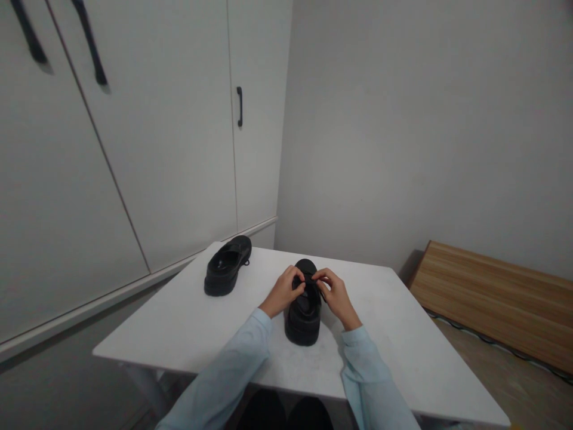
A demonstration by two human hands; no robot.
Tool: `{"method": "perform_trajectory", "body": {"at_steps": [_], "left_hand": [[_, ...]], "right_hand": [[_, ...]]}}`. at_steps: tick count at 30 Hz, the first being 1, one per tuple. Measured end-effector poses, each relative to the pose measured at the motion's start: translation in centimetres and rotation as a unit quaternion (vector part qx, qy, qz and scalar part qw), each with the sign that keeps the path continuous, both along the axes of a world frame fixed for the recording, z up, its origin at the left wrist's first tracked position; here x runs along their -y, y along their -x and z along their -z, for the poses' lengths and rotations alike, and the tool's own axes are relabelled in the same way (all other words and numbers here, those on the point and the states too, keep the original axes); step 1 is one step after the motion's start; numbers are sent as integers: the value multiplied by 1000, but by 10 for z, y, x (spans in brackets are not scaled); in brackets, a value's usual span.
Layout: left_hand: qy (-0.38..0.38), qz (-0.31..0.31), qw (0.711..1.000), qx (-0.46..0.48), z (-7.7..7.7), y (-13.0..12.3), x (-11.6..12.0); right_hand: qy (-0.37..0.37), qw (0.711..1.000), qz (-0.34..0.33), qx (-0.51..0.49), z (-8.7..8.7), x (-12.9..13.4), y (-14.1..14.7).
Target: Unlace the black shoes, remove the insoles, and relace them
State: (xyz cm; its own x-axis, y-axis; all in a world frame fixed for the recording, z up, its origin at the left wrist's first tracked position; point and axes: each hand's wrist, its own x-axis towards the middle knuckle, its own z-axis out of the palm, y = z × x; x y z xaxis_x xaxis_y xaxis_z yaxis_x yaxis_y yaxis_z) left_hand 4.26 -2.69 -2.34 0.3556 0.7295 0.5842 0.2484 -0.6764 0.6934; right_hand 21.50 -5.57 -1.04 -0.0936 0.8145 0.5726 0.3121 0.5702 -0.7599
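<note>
A black shoe (303, 327) stands on the white table in front of me, its toe pointing away. My left hand (289, 288) is at the left of its instep, thumb and forefinger pinched on the dark strap across the opening. From the right, my right hand (333, 291) pinches the same strap near its side, and a thin dark end hangs below those fingers. The fingers partly hide the strap, so its fastening cannot be made out. A matching black shoe (219, 282) rests farther left, toe away, with a small loop sticking out at its right side.
Both shoes are on a white table (179, 334). White cabinets (174, 137) with black handles run along the left, and a grey wall (425, 131) rises behind. On the right, a wooden board (496, 298) leans low by the wall, with a dark cable (487, 340) along its lower edge.
</note>
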Motion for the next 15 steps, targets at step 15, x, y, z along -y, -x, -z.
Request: {"method": "perform_trajectory", "body": {"at_steps": [15], "left_hand": [[3,11,1000,-7,-4,5,5]], "right_hand": [[111,919,22,-377,-7,-1,-11]]}}
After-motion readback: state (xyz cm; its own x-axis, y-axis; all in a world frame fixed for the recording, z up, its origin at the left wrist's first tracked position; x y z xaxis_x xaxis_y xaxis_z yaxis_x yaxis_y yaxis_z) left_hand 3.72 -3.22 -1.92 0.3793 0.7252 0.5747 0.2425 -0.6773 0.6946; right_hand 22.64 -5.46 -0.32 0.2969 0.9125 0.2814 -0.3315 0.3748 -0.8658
